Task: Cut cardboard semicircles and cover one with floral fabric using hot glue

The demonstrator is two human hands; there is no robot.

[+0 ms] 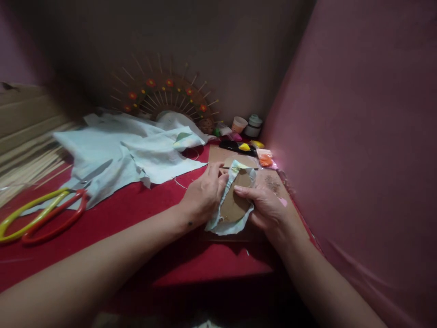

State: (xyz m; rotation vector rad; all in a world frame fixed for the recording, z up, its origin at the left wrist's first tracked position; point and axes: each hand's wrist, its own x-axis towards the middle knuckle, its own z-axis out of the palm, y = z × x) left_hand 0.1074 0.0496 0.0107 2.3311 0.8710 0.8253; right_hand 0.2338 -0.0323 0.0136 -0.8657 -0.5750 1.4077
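Between my hands is a brown cardboard piece point(235, 205) with a pale blue-green cloth point(229, 228) behind it, its margin showing all round. The cloth's edge is folded over the cardboard along the left side and top. My right hand point(264, 205) grips the piece from the right, thumb lying on the cardboard face. At the upper left edge my left hand point(208, 187) has its bent fingers closed on the folded cloth. Its fingertips are partly hidden.
Large scissors point(51, 209) with yellow and red handles lie left, by a crumpled pale cloth point(136, 150). Thin sticks point(34, 168) are beyond. A flowered half-round stick ornament point(170, 91) stands behind. A brown board point(273, 182), orange clay point(265, 160), cup point(239, 124) and jar point(253, 125) are right.
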